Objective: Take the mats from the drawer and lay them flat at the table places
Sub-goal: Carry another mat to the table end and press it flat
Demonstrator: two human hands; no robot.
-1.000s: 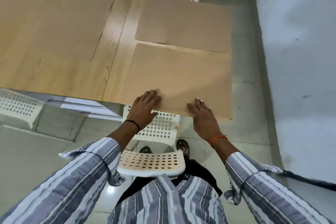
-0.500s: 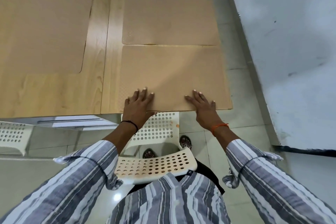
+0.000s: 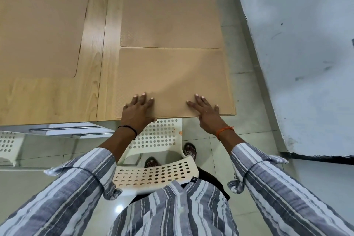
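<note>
Your left grip [image 3: 138, 110] and right grip [image 3: 205, 111] lie spread, fingers straight, pressing the near edge of the tan rectangular woven mat [image 3: 172, 78]; it stretches ahead on the pale wooden tabletop [image 3: 93, 86], long axis running between both grips

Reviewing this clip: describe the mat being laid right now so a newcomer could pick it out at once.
Start at the wooden table; three tan mats lie on it. The near mat lies at its right end, along the edge closest to the person. Unlike the far mat and left mat, both hands press flat on it.
</note>
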